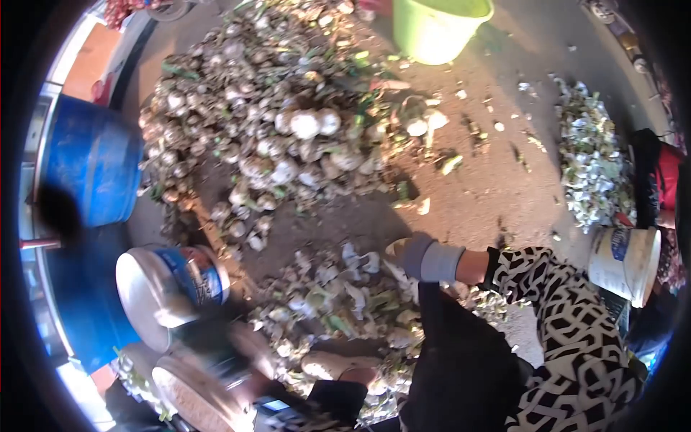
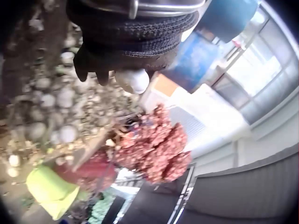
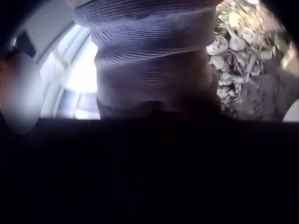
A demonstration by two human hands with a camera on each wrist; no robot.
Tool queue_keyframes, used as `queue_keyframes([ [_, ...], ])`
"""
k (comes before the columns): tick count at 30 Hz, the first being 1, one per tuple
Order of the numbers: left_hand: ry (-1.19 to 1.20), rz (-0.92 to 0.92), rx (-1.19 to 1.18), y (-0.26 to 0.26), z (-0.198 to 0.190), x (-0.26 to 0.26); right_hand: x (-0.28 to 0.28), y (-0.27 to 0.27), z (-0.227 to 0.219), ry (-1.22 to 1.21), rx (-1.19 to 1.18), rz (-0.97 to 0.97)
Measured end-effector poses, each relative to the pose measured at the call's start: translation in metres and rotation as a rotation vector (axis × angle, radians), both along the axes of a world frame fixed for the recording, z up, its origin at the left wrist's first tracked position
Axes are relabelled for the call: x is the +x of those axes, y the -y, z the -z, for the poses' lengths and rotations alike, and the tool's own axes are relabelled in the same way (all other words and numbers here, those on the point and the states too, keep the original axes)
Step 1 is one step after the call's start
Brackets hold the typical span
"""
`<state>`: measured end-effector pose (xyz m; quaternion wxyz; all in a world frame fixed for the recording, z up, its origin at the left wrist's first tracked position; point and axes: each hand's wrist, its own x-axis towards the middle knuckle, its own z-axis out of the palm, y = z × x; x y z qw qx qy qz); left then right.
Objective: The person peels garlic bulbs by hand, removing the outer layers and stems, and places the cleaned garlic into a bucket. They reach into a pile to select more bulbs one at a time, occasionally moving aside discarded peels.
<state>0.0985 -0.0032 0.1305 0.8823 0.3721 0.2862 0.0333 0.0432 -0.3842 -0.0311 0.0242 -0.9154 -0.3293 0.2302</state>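
My left hand (image 1: 212, 345), in a dark glove and motion-blurred, is beside a white bucket (image 1: 216, 270) with a blue label. It holds a pale garlic bulb (image 1: 176, 313), which overlaps the bucket in the head view. The left wrist view shows the same white bulb (image 2: 134, 81) against the dark glove's fingers. My right hand (image 1: 416, 258) wears a grey glove and hovers over garlic peelings (image 1: 338, 295), near a dark cloth (image 1: 461, 353). Its fingers are mostly hidden, and I cannot tell whether they hold anything. The right wrist view shows mainly the grey glove cuff (image 3: 152, 60).
A large heap of garlic bulbs (image 1: 266, 108) covers the ground ahead. Blue barrels (image 1: 93, 162) stand at left, a lime-green bucket (image 1: 439, 32) at the far side. To the right are more peelings (image 1: 594, 158) and a white bucket (image 1: 622, 263). Red bundles (image 2: 159, 147) lie beyond the heap.
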Motion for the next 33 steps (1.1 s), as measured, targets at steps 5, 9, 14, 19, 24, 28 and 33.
queue_keyframes([
  [5, 0.208, 0.130, 0.197, -0.025, -0.017, -0.007, 0.044, 0.059, 0.021, 0.265, 0.040, 0.521],
  [9, 0.084, 0.752, 1.254, 0.082, 0.111, -0.046, 0.066, 0.048, 0.078, -0.261, 0.389, 0.780],
  [14, 0.242, 0.545, 1.263, 0.225, 0.103, -0.050, 0.045, -0.024, -0.035, -0.896, 1.683, 0.879],
  [19, 0.459, 0.517, 1.719, 0.209, 0.058, -0.038, 0.053, -0.026, -0.067, -0.470, 1.293, 0.768],
  [24, 0.463, 0.499, 1.638, 0.206, 0.054, -0.045, 0.059, -0.019, -0.078, -0.200, 1.225, 0.527],
  [28, 0.241, 0.542, 1.045, 0.197, 0.064, -0.055, 0.059, -0.011, -0.077, -0.136, 1.198, 0.440],
  [33, 0.026, 0.522, -0.360, 0.185, 0.052, -0.040, 0.061, 0.000, -0.096, -0.196, 1.231, 0.356],
])
